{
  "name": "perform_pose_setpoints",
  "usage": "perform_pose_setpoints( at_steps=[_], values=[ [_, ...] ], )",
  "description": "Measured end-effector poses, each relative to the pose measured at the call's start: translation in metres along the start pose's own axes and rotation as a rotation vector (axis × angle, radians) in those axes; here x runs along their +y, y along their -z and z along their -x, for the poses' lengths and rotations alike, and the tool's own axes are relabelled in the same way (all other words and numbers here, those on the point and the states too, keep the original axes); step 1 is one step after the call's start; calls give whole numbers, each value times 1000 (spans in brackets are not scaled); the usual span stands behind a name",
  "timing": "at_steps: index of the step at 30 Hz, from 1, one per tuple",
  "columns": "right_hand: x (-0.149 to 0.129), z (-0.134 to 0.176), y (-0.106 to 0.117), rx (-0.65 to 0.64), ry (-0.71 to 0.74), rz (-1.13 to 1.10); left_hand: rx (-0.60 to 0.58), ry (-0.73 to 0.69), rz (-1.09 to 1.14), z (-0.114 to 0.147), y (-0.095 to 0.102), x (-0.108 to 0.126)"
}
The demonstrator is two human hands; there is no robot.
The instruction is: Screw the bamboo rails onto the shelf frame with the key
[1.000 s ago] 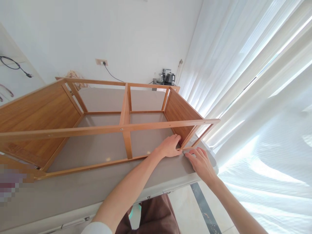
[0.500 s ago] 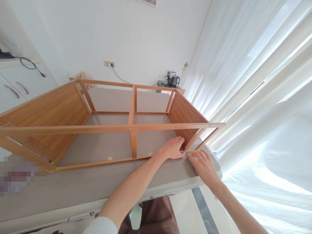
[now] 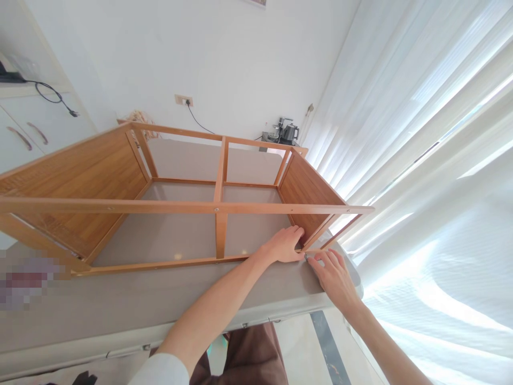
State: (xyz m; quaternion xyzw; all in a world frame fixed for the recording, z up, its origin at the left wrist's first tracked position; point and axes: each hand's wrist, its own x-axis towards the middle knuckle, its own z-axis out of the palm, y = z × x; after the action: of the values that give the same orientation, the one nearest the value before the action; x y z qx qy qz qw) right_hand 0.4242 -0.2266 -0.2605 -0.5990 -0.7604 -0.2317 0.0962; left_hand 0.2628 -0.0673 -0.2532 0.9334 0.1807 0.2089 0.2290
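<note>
A wooden frame (image 3: 256, 207) with slim rails and solid end panels lies across a grey padded surface (image 3: 168, 294). My left hand (image 3: 285, 245) is closed around the near lower rail by the right-hand corner, its thumb side over the wood. Just to its right, my right hand (image 3: 332, 271) pinches a small metal piece (image 3: 306, 257), thin and dark, against that same corner. Its exact kind is too small to make out. The right end panel (image 3: 306, 184) rises behind both hands.
White curtains (image 3: 433, 133) hang along the right side. A kettle (image 3: 290, 132) stands on a small stand at the back. White cabinets (image 3: 24, 128) are at the left, with a black cord (image 3: 48, 96) hanging over. A wall socket (image 3: 183, 100) has a plug in it.
The view has shifted slightly. Both hands stay at the same corner of the frame, the right one still pinching the small metal piece.
</note>
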Motion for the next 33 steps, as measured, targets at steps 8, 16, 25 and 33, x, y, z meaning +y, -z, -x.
perform_pose_setpoints(
  at_steps=[8, 16, 25, 33],
  values=[
    [0, -1, 3, 7, -1, -19, -20, 13, 4, 1, 5, 3],
    [0, -2, 5, -14, 9, 2, -29, 15, -1, 1, 4, 2],
    [1, -7, 9, -39, 72, 69, -20, 1, 6, 0, 4, 1],
    [7, -6, 4, -31, 53, 0, -9, -8, 1, 0, 1, -1]
  ],
)
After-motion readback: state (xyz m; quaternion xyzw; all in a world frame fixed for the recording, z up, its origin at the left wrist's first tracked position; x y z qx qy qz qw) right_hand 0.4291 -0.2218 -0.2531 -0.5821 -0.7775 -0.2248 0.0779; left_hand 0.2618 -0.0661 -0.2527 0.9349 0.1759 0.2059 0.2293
